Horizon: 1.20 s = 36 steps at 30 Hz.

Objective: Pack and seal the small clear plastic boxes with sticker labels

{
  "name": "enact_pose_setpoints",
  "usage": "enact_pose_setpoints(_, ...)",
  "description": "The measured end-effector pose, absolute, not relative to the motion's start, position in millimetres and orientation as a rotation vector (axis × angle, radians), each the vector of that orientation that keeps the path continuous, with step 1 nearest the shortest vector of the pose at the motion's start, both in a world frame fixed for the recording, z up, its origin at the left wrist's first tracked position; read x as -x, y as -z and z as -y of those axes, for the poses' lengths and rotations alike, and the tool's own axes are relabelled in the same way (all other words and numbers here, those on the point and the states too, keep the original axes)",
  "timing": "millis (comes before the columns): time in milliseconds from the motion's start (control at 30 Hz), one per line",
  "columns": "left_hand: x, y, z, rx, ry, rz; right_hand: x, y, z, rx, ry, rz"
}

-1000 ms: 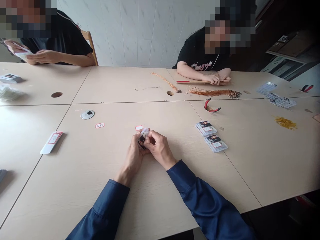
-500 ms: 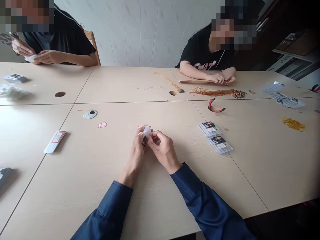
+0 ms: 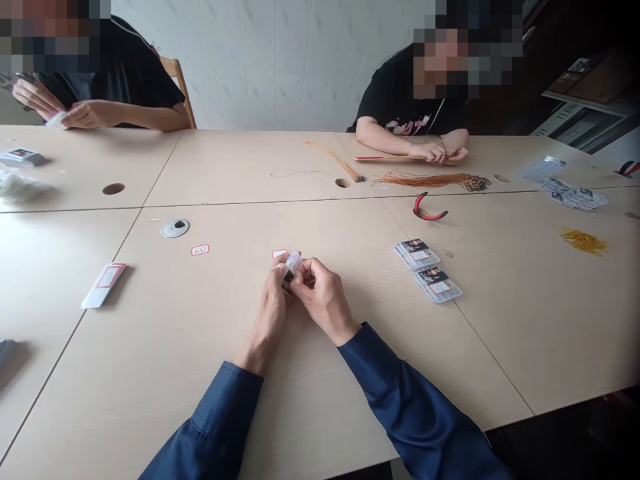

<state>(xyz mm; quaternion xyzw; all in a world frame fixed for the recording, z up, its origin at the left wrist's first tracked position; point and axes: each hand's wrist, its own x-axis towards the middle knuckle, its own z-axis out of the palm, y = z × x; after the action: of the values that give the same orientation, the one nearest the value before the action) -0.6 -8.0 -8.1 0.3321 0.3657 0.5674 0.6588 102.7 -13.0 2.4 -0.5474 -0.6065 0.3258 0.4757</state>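
Your left hand (image 3: 269,313) and right hand (image 3: 323,297) gripped a small clear plastic packet (image 3: 291,268); a loose pinch risked dropping it.

2 hands (image 3: 267,313) (image 3: 323,300), 1 clear pkt (image 3: 292,265), 2 seated ppl (image 3: 410,100) (image 3: 120,80), 2 red pliers (image 3: 428,208) (image 3: 628,169), 2 card stacks (image 3: 417,255) (image 3: 437,285)

**Clear plastic packet** (image 3: 293,265), between the fingers (image 3: 273,287): colourless, over a black-and-red printed card (image 3: 287,283).
**Just beyond the fingers:** white label (image 3: 279,254), red border.
**Right of the fingers:** red-handled pliers (image 3: 427,215); copper-orange wire bundle (image 3: 433,181).
**Below the fingers:** navy-blue shirt sleeves (image 3: 415,407); pale beige tabletop (image 3: 150,373).
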Motion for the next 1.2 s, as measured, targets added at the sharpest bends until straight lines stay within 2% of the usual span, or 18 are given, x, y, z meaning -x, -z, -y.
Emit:
enact_pose_setpoints(433, 1, 4, 9, -0.756, -1.281, -0.820, -102, -3, 13, 1.319, -0.846, 1.479)
enact_pose_setpoints(700, -2, 0, 6, -0.502, -1.300, -0.666, -101, -6, 13, 1.372, -0.766, 1.448)
enact_pose_setpoints(1200, 4, -7, 3, -0.278, -1.258, -0.594, -105, -4, 9, 1.384, -0.887, 1.228)
